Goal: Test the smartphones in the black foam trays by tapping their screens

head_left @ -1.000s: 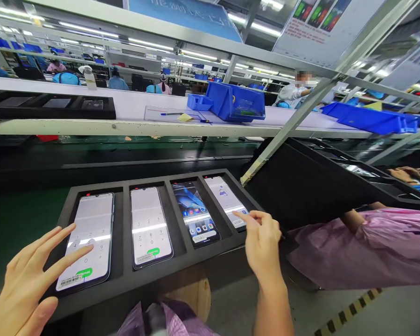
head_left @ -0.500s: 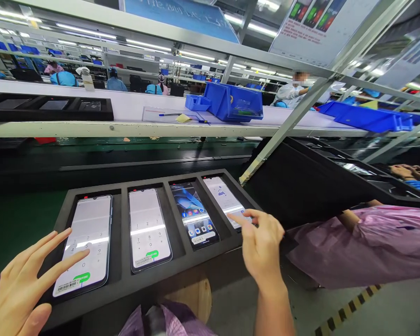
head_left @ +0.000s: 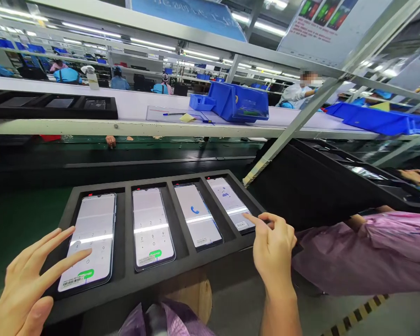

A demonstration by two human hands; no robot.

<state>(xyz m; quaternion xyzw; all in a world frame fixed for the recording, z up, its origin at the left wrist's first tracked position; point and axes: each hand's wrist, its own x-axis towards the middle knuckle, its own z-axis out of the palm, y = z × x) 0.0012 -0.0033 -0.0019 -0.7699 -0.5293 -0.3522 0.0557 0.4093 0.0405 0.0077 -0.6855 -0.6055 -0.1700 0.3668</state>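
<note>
Four-slot black foam tray [head_left: 122, 280] holds a lit smartphone in each slot. My left hand [head_left: 30, 277] is spread over the leftmost phone [head_left: 94, 214], its index fingertip over the number keypad. A keypad and green button also show on the second phone [head_left: 150, 210]. On the third phone [head_left: 196, 200] a blue handset icon stands on a white screen. My right hand [head_left: 275, 247] holds nothing; its index finger points at the lower screen of the rightmost phone [head_left: 227, 198], with the other fingers loosely bent. Whether either fingertip touches glass I cannot tell.
Beyond the tray runs a dark green conveyor [head_left: 154, 156]. A white shelf [head_left: 133, 126] above it carries blue bins [head_left: 240, 102], a pen and another black tray [head_left: 56, 109]. A slanted metal post [head_left: 287, 128] stands right, near a co-worker's purple garment [head_left: 364, 252].
The third phone's screen has switched from its home screen to a blue handset icon. My right index finger has shifted slightly right over the rightmost phone. A distant hand now shows under the shelf.
</note>
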